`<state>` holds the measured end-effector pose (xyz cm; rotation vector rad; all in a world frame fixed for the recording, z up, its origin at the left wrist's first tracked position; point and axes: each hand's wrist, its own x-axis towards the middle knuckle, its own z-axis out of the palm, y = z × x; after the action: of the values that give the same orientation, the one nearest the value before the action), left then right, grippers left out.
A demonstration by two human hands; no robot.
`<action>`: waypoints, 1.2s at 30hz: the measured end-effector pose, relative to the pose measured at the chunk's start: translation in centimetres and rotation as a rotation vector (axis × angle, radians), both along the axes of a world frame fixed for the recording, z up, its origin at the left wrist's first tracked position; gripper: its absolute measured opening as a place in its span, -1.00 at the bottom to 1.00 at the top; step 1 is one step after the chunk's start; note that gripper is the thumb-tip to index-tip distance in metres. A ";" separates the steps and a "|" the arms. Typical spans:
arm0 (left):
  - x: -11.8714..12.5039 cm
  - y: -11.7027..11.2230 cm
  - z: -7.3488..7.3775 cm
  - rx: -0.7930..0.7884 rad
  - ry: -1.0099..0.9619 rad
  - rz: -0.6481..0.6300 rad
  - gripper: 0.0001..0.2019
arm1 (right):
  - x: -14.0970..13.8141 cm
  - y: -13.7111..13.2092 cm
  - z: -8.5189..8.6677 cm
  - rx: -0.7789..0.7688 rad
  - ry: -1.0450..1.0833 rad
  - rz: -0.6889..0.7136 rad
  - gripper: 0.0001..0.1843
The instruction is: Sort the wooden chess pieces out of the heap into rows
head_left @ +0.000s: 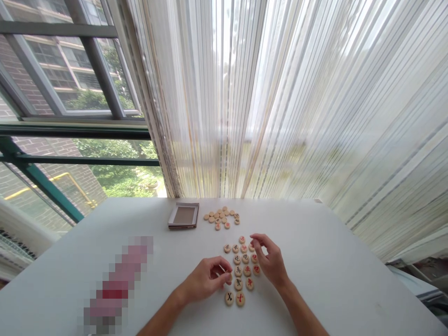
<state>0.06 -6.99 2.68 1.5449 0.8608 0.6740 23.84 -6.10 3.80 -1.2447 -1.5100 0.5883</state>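
Note:
Round wooden xiangqi pieces [247, 270] with red and black characters lie face up in short rows on the white table [196, 322]. At the left side of these rows, my left hand [205, 280] is closed, with a xiangqi piece [229, 276] pinched between thumb and fingers. My right hand [271, 259] comes in from the right over the upper rows. Its thumb and index finger are around the edge of a red-marked piece [251, 248], partly covered by the fingers. A single red piece [242, 239] tops the rows, just left of the right fingertips.
Behind the rows lies a loose cluster of more pieces [217, 215], many of them blank side up. A shallow open box [184, 215] sits left of that cluster. A blurred pink object [121, 280] lies on the table's left. Sheer curtains [280, 116] hang beyond the far edge.

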 end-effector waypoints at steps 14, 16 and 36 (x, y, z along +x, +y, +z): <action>0.4 -0.5 1.4 0.116 -0.135 0.069 -0.69 | -3.8 -3.1 1.0 0.025 -0.098 0.364 -0.88; 0.6 -0.7 1.7 0.143 -0.148 0.071 -0.71 | -4.1 -3.2 0.8 -0.010 -0.041 0.374 -0.88; -0.3 -0.9 1.6 0.547 0.487 -0.110 -0.89 | -2.2 -2.3 1.0 -0.039 0.063 0.255 -0.80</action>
<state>-0.28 -7.88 4.23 2.2934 0.9851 0.4761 21.61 -8.42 4.77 -1.0599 -1.6226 0.8192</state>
